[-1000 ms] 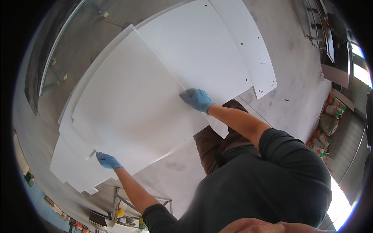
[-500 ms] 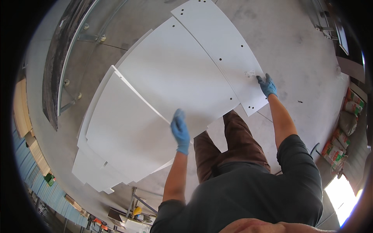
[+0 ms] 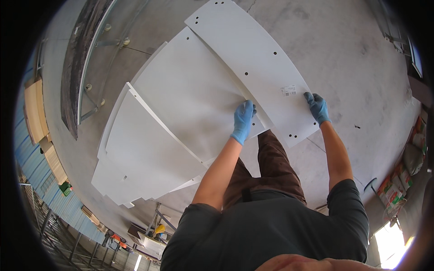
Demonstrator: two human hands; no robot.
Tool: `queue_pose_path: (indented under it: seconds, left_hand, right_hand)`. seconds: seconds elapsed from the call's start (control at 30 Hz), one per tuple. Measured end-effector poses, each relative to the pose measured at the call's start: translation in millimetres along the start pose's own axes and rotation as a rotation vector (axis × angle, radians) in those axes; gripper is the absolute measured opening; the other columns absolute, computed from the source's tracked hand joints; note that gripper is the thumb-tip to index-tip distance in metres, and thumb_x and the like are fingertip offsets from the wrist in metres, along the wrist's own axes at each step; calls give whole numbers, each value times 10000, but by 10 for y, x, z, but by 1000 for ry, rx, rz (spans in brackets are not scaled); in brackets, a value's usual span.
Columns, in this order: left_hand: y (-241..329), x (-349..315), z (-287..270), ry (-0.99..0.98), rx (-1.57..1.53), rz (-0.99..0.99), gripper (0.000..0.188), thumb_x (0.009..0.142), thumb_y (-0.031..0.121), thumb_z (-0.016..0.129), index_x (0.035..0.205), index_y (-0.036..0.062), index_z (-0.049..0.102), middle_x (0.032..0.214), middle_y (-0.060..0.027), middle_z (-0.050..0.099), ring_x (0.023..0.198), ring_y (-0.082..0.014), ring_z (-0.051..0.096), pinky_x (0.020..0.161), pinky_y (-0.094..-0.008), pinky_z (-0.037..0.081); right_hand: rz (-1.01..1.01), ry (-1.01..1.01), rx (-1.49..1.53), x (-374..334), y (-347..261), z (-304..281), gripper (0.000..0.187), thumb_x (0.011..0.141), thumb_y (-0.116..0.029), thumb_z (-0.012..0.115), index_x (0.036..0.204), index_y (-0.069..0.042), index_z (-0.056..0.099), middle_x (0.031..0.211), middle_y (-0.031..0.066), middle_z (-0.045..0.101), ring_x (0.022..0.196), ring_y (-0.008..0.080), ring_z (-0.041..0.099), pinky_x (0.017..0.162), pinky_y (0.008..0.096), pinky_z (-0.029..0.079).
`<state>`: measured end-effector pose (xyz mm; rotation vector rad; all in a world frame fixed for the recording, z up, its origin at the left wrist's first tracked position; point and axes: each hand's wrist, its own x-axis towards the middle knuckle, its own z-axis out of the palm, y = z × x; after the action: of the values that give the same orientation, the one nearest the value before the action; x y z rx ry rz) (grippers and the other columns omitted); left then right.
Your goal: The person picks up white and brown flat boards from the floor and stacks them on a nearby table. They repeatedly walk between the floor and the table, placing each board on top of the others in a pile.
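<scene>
A long white panel (image 3: 260,61) with dark round holes and a printed label (image 3: 288,91) lies lengthwise in front of me, tilted slightly off the sheet beneath. My right hand (image 3: 318,109), in a blue glove, is closed on its right edge near the label. At the opposite edge, my left hand (image 3: 243,121), gloved alike, has its fingers curled round the border; their tips are partly hidden. Left of it spreads a wider white panel (image 3: 185,86) with a few holes. Another white panel (image 3: 140,140), with a raised edge strip and a small slot, overlaps farther left.
Along the far left stands a metal frame on casters (image 3: 97,86). Bags (image 3: 393,192) are piled on the concrete floor (image 3: 343,67) at the right. Wooden boards (image 3: 36,110) and a cluttered work table (image 3: 153,244) sit at the left and lower left.
My left hand has moved right, from beside the left panel's edge to the long panel's left edge. The long panel has shifted slightly, and a shadowed gap shows along its left side.
</scene>
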<state>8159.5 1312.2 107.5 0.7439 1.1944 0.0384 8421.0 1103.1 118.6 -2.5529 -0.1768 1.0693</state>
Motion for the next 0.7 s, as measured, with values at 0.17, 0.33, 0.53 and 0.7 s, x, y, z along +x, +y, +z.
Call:
queue_pose_path:
  seconds: [0.17,0.33,0.53,0.7]
  left_hand:
    - [193,243,427,110,-288,-313,509,996,518,604,1123,28,657,1103,-66,689,965,-185,641,864,-334,530]
    - [179,-30,301,359,-313,91,597,983,537,620,1192,-22,608,1134,-119,685,982,-213,641,886,-358,542]
    - [293,-523,-828,669,69,479,562,1072,379,491,1486,0,461,1338,-144,613,1120,-215,608,1003,-341,492]
    - [419,-1009,-1564,601,-449,393,580,1055,448,444,1457,33,491,1418,-113,564,1216,-276,551,1062,-370,442]
  right_hand:
    - [-10,19,-51,-454,-290,-139,647,899,-588,634,1174,-9,722,1006,222,752,853,311,745,796,417,574]
    - [-22,34,127,-1046,-406,151,632,901,-527,690,1187,37,694,983,229,752,835,321,754,720,395,613]
    - [-234,-157,457,-1695,-899,830,341,934,-323,696,1096,-25,728,843,159,741,797,256,736,735,364,572]
    - [-406,-382,303,-1921,-1321,1065,401,941,-390,634,1115,-41,728,932,197,732,846,352,715,795,406,563]
